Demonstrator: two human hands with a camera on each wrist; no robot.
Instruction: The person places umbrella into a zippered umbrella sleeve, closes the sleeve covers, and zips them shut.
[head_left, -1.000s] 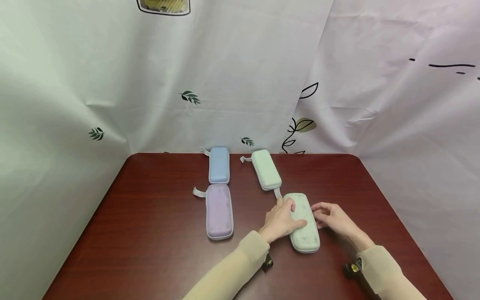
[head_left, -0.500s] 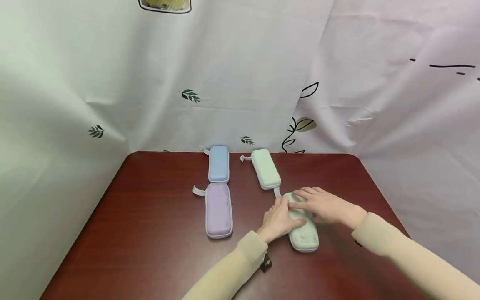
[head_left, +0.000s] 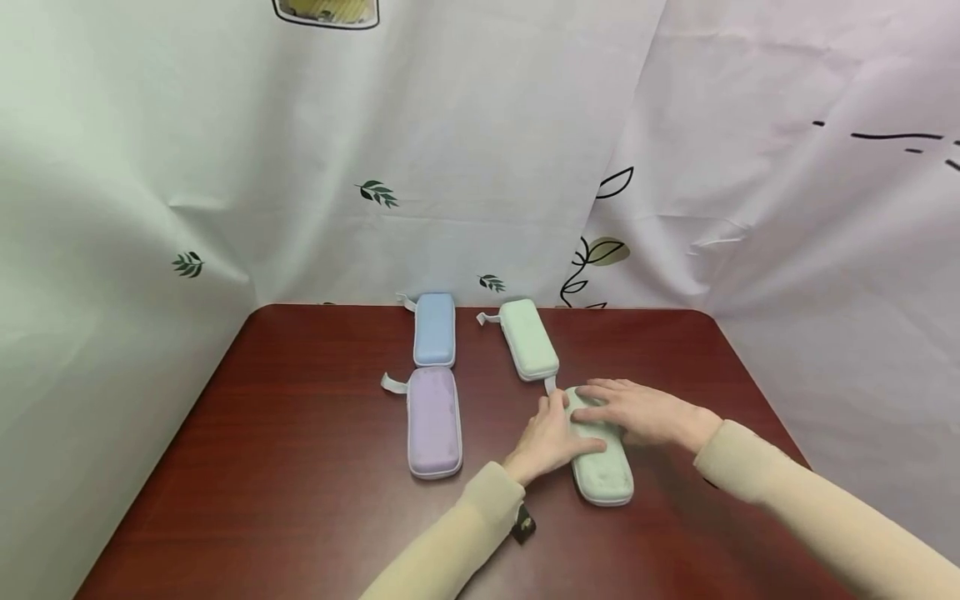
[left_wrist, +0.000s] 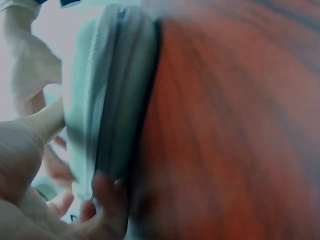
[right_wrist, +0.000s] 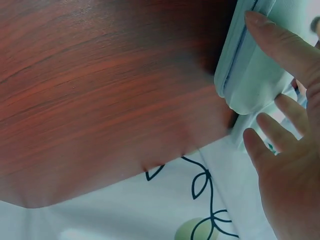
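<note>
A pale green hard-shell zip case lies flat on the table, right of centre, between both hands. My left hand holds its left side, the thumb lying across the top. In the left wrist view the fingertips are at one end of the zip; whether they pinch a zip pull is unclear. My right hand spans the case's far end. The right wrist view shows its thumb against the zipped side of the case, the other fingers reaching over the end. The zip looks closed where it shows.
A second pale green case lies just behind, a light strap at its lower end near the left hand. Further left are a blue case and a purple case, end to end. A white patterned cloth hangs behind the dark red table.
My right hand has moved from beside the case's right edge up onto its far end, close to the left fingers. The left hand keeps its hold and the case stays in place.
</note>
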